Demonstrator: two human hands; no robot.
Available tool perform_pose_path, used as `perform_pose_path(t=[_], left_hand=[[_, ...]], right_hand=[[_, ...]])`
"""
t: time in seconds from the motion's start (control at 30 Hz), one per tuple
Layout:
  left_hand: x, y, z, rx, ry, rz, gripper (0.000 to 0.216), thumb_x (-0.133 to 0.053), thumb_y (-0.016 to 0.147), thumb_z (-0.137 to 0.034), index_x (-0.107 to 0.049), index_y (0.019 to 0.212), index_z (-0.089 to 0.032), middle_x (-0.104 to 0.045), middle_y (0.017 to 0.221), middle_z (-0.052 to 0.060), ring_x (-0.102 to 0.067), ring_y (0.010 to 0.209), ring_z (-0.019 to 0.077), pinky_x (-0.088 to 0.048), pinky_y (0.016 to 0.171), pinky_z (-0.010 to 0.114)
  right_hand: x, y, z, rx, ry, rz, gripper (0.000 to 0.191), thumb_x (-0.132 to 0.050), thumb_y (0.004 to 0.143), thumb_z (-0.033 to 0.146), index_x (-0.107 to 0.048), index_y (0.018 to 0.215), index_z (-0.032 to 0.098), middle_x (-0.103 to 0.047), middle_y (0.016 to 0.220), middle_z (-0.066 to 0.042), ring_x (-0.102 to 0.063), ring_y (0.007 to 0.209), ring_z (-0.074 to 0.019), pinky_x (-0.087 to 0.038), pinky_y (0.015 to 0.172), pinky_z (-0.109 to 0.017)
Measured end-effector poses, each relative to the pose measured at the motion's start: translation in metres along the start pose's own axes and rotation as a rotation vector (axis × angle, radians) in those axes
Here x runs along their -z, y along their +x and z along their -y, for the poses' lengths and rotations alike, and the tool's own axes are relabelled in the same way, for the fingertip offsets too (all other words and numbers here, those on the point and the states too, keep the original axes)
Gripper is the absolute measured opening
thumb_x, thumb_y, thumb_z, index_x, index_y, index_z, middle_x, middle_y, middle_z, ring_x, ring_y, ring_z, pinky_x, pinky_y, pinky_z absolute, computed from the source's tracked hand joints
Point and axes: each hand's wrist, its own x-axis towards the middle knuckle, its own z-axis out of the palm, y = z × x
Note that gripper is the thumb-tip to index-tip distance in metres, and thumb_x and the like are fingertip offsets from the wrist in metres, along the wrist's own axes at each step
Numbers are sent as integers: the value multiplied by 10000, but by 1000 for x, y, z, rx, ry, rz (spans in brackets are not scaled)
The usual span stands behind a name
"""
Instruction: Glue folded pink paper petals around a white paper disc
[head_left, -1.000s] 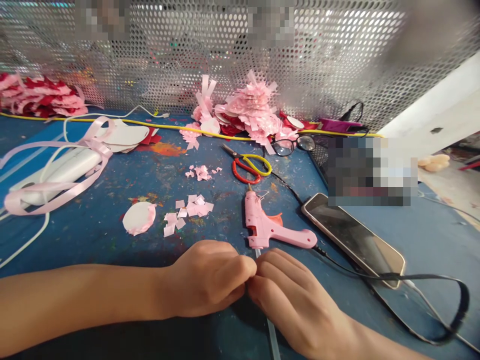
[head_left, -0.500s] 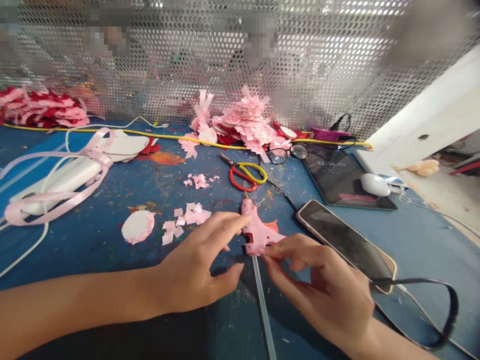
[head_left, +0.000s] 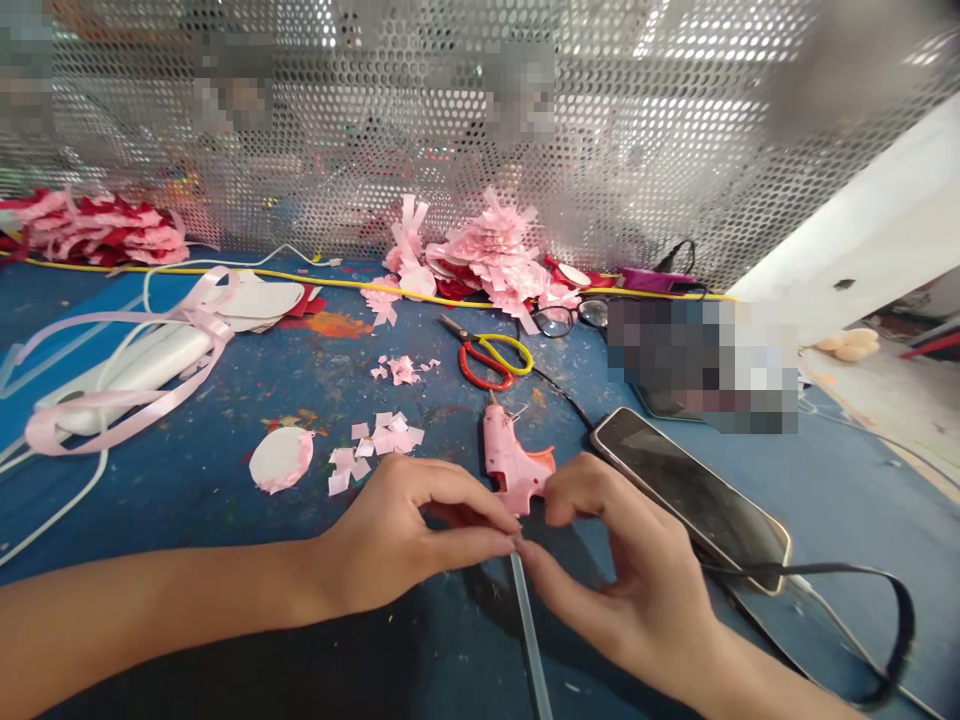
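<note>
A pink glue gun (head_left: 508, 455) lies on the blue table with a long translucent glue stick (head_left: 529, 625) extending from its back end. My left hand (head_left: 409, 530) is closed in a pinch, thumb and fingertips meeting over the stick just behind the gun. What they pinch is too small to make out. The thumb of my right hand (head_left: 626, 570) reaches those fingertips. Its bent index finger stays apart, beside the gun's handle and trigger. Left of the gun are pink ribbon squares (head_left: 390, 434) and a white disc (head_left: 280, 460) edged with pink pieces.
Scissors (head_left: 487, 360) with red and yellow handles lie beyond the gun's nozzle. A phone (head_left: 694, 500) and a black strap (head_left: 904, 620) are at right. Pink ribbon (head_left: 127, 435) loops over a white power strip at left. Pink ribbon pieces (head_left: 495, 245) pile against the perforated metal panel (head_left: 420, 130).
My left hand has moved right and its fingers have come together behind the gun. My right hand's thumb and index finger have parted, the thumb shifting to the left fingertips.
</note>
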Motion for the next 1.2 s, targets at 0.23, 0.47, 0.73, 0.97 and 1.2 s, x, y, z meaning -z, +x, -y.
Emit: perform_pose_path(t=[0.23, 0.47, 0.73, 0.97, 1.2], left_hand=[[1, 5, -2, 176, -416, 5, 92, -721, 693, -117, -703, 772, -161, -749, 750, 23, -717, 702, 144, -574, 651, 182], [6, 8, -3, 209, -310, -26, 94, -739, 669, -141, -695, 752, -152, -731, 709, 13, -692, 648, 113, -545, 597, 152], [56, 32, 3, -264, 400, -230, 88, -637, 789, -195, -699, 849, -179, -738, 839, 30, -686, 766, 139, -559, 737, 233], [122, 61, 37, -282, 795, -112, 394, -508, 781, -72, -610, 1139, -204, -631, 1223, 49, -575, 1144, 170, -421, 1027, 358], [129, 65, 42, -74, 549, -117, 286, -467, 887, -290, -622, 1107, -192, -661, 1173, 73, -599, 1117, 210, -441, 977, 376]], right_hand=[[-2, -2, -2, -166, 171, 165, 177, -610, 768, 120, -606, 922, 209, -649, 663, 37, -584, 540, -75, -478, 506, -152], [2, -2, -4, -121, 103, 74, 99, -593, 806, 127, -646, 782, 207, -663, 606, 47, -601, 517, -68, -469, 527, -147], [2, -4, -5, -251, 62, 99, 105, -580, 829, 234, -653, 753, 226, -653, 599, 51, -580, 507, -77, -452, 521, -160], [2, -8, -13, -184, -12, 104, 72, -589, 831, 270, -640, 786, 246, -655, 659, 54, -584, 547, -76, -450, 555, -162], [5, -8, -18, -77, -93, 144, 59, -584, 832, 258, -628, 805, 232, -671, 691, 35, -613, 568, -79, -485, 558, -143]])
